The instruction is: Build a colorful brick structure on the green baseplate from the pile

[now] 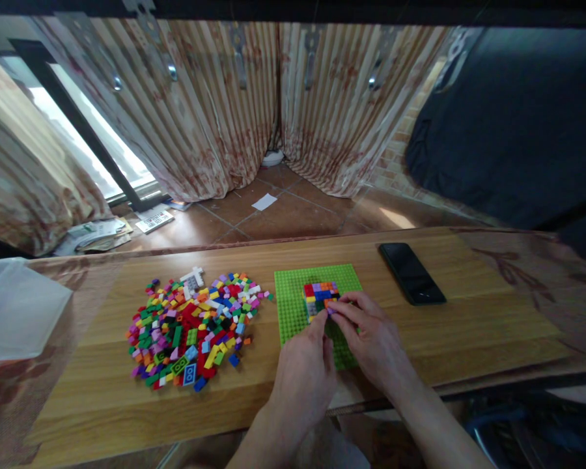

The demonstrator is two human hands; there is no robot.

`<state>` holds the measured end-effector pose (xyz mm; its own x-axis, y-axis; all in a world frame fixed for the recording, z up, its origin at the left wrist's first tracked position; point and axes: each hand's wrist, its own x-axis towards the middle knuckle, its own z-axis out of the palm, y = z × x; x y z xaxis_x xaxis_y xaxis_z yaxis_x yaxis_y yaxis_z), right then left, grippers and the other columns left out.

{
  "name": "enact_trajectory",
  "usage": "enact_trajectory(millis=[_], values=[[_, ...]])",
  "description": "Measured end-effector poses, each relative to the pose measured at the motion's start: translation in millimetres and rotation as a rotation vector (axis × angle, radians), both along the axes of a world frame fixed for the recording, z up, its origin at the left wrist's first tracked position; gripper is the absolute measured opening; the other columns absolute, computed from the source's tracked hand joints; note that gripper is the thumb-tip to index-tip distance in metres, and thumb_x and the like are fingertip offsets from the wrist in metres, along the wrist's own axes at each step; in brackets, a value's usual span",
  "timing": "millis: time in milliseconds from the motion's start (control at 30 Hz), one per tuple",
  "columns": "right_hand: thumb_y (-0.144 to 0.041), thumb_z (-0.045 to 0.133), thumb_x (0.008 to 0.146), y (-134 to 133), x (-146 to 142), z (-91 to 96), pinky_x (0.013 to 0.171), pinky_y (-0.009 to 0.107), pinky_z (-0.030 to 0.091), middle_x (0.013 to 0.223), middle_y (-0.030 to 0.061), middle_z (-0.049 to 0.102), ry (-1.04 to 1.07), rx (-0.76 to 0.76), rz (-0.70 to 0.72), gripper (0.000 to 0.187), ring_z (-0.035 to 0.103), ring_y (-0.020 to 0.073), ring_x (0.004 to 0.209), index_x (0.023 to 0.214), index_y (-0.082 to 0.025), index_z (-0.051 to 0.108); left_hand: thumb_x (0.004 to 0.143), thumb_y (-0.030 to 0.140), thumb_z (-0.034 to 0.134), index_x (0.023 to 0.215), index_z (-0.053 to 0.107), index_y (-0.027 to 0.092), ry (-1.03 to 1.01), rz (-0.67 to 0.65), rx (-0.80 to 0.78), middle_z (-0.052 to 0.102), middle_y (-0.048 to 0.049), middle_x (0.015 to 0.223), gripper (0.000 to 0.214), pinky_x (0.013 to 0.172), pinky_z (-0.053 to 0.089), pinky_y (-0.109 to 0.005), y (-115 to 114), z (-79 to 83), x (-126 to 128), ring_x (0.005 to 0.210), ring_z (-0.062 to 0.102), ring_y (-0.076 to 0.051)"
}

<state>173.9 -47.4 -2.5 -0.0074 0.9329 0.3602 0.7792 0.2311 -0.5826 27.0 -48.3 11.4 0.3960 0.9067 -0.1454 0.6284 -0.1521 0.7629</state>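
A green studded baseplate lies on the wooden board. On it stands a low block of coloured toy bricks, with red, orange, purple, blue and yellow pieces showing. My right hand reaches in from the right, thumb and index finger pinched on a small purple brick at the block's near edge. Close against it, my left hand is closed, its fingertips at the near side of the block; what they hold, if anything, is hidden. Both hands cover part of the block and the plate.
A wide pile of loose bricks in many colours spreads left of the plate, with a grey-white joined piece at its back. A black phone lies to the right. At the far left stands a translucent container near the wooden board.
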Motion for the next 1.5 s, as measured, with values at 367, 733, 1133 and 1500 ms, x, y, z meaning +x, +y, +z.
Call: enact_trajectory(millis=[367, 733, 1133, 1500], values=[[-0.022, 0.058, 0.087, -0.1, 0.4, 3.5, 0.08, 0.031, 0.052, 0.095, 0.0039, 0.064, 0.079, 0.001, -0.06, 0.013, 0.064, 0.0171, 0.088, 0.091, -0.023, 0.071, 0.088, 0.019, 0.038, 0.138, 0.042, 0.018, 0.039, -0.017, 0.035, 0.069, -0.0115, 0.11, 0.05, 0.077, 0.054, -0.038, -2.4, -3.5, 2.1, 0.085, 0.068, -0.024], [-0.026, 0.056, 0.087, -1.0, -3.4, 7.0, 0.078, 0.034, 0.054, 0.098, 0.0067, 0.065, 0.081, -0.006, -0.115, 0.016, 0.065, 0.0199, 0.09, 0.09, -0.022, 0.071, 0.09, 0.02, 0.037, 0.141, 0.039, 0.017, 0.153, -0.028, 0.054, 0.071, -0.0119, 0.105, 0.05, 0.076, 0.054, -0.036, -6.0, 5.5, 5.7, 0.087, 0.069, -0.024], [-0.045, 0.061, 0.08, 6.9, -3.0, -6.8, 0.061, 0.034, 0.051, 0.11, 0.0136, 0.064, 0.308, -0.222, -0.332, 0.053, 0.062, 0.0171, 0.066, 0.123, -0.014, 0.053, 0.089, 0.014, 0.037, 0.143, 0.033, 0.008, 0.36, -0.112, 0.16, 0.069, -0.0135, 0.108, 0.055, 0.081, 0.053, -0.036, -5.9, 1.5, 11.8, 0.093, 0.067, -0.025], [-0.041, 0.062, 0.08, 9.9, -5.3, -11.7, 0.067, 0.036, 0.053, 0.106, 0.0136, 0.067, 0.379, -0.235, -0.312, 0.052, 0.064, 0.0193, 0.076, 0.123, -0.014, 0.051, 0.087, 0.011, 0.04, 0.143, 0.031, 0.007, 0.379, -0.104, 0.171, 0.067, -0.015, 0.109, 0.057, 0.083, 0.053, -0.038, -8.2, -0.5, 15.3, 0.097, 0.066, -0.025]])
